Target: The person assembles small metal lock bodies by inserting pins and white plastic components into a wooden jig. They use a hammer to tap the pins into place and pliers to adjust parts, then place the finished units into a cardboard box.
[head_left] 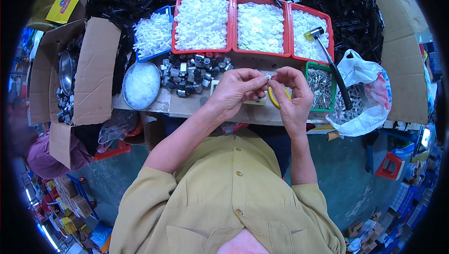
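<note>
Cardboard-topped bench (187,106) carries red bins (202,48), round dish (141,85), probably metal parts (191,74).

Garment: mustard-yellow button-front shirt (224,193), woven cloth, lightly creased.
Buttons: small, matching yellow, in a single row down the centre placket.
Sleeves: short, ending above the elbows with loose hems.
Pockets: chest pockets with flaps at the lower edge of view.
Forearms: bare, no watch or bands visible.
Hands: left hand (236,90) and right hand (293,96) ungloved, no rings visible.
</note>
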A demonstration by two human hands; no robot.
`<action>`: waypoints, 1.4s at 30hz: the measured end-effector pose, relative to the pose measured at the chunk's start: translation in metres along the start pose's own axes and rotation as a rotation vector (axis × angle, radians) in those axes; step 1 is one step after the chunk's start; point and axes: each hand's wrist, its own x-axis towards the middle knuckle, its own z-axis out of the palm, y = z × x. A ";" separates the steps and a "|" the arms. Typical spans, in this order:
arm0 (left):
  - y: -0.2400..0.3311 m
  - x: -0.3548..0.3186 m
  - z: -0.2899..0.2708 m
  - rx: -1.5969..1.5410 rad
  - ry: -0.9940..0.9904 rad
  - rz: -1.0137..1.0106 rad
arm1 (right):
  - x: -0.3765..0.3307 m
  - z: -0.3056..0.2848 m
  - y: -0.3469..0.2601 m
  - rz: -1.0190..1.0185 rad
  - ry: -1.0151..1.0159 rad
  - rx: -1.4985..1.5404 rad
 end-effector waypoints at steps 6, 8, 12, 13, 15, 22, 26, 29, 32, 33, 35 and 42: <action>-0.002 -0.011 -0.005 0.008 0.001 0.065 | -0.002 0.003 0.002 -0.191 -0.036 -0.225; -0.002 -0.017 -0.009 0.054 0.039 0.061 | -0.001 0.006 0.002 -0.198 -0.052 -0.236; -0.004 -0.030 -0.021 0.217 0.127 0.115 | -0.001 0.014 0.005 -0.236 -0.135 -0.261; -0.005 -0.034 -0.024 0.319 0.166 0.204 | -0.002 0.015 0.006 -0.242 -0.166 -0.270; -0.010 -0.043 -0.031 0.524 0.245 0.378 | -0.001 0.018 0.011 -0.301 -0.233 -0.334; -0.024 -0.059 -0.051 1.534 0.303 0.977 | 0.000 0.031 0.029 -0.338 -0.445 -0.481; -0.036 -0.055 -0.057 1.748 0.247 1.055 | 0.001 0.034 0.033 -0.338 -0.489 -0.481; -0.038 -0.054 -0.060 1.836 0.220 1.042 | 0.004 0.035 0.033 -0.368 -0.523 -0.473; -0.039 -0.052 -0.063 1.883 0.203 1.035 | 0.008 0.034 0.033 -0.381 -0.565 -0.487; -0.040 -0.051 -0.064 1.894 0.198 1.035 | 0.009 0.034 0.034 -0.389 -0.574 -0.491; -0.039 -0.053 -0.062 1.918 0.215 1.044 | 0.010 0.035 0.036 -0.395 -0.590 -0.471; -0.037 -0.051 -0.060 1.947 0.208 1.069 | 0.007 0.028 0.037 -0.340 -0.550 -0.421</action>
